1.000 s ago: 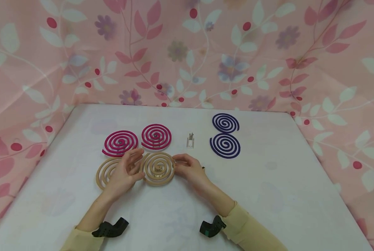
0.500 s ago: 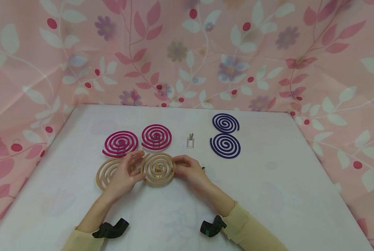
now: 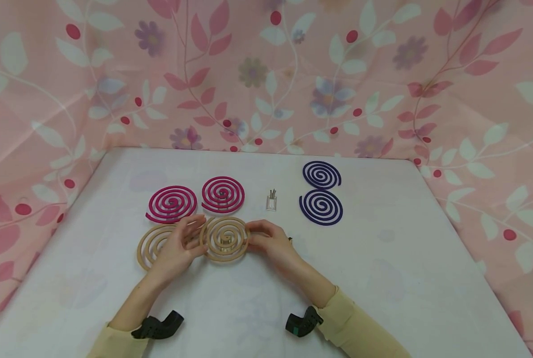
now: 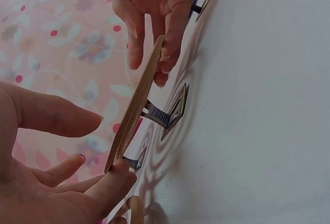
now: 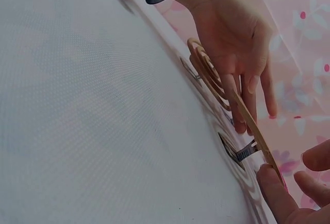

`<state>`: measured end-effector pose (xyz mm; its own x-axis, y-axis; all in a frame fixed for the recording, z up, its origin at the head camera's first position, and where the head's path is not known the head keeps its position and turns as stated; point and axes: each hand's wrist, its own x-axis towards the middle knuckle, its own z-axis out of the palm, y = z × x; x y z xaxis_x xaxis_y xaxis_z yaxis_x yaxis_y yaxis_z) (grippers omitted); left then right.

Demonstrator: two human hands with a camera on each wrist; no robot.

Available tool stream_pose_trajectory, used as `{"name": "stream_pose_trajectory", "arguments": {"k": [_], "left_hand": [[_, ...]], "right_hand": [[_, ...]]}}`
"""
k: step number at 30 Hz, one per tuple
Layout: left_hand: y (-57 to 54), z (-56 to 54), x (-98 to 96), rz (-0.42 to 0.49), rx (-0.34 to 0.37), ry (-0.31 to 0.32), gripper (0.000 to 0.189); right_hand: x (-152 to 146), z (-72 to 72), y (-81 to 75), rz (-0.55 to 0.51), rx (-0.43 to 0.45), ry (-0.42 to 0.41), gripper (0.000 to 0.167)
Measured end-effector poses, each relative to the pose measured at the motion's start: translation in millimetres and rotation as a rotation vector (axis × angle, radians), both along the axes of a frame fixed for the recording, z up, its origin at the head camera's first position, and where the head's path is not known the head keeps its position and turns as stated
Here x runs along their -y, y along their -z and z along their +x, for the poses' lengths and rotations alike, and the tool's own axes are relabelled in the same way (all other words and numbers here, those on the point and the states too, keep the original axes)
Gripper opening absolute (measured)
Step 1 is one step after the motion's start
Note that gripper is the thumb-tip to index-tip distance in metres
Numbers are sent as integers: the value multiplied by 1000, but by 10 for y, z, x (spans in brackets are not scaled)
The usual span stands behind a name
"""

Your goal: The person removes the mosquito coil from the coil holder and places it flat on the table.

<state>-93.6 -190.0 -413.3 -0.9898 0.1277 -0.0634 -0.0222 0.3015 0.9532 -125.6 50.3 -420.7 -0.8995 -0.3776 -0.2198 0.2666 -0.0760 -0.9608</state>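
Observation:
A tan mosquito coil (image 3: 227, 237) sits on a small metal stand (image 4: 160, 115), raised over the white table and between my hands. My left hand (image 3: 175, 250) touches its left edge with a fingertip, while other fingers spread apart from it in the left wrist view. At the opposite edge is my right hand (image 3: 273, 243); in the right wrist view one fingertip (image 5: 270, 177) meets the rim from the table side and the other fingers stand off. A second tan coil (image 3: 139, 251) lies partly hidden behind my left hand.
Two pink coils (image 3: 171, 203) on stands are behind the tan ones. A metal stand (image 3: 271, 203) stands right of them. Two dark blue coils (image 3: 321, 205) lie farther right. A small dark thing (image 3: 290, 240) peeks from behind my right hand. Floral cloth (image 3: 266, 74) surrounds the table.
The tan coil between my hands has tilted slightly, its near edge a little higher. Both hands stay in nearly the same place.

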Motion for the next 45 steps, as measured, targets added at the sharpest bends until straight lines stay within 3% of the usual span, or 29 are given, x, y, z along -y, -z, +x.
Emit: {"name": "stream_pose_trajectory", "arguments": {"k": [26, 45], "left_hand": [[24, -17, 9, 15, 41, -6, 63], [38, -36, -5, 135, 77, -62, 62]], "right_hand": [[-26, -7, -23, -5, -23, 19, 38], [-63, -41, -89, 21, -34, 38, 38]]}}
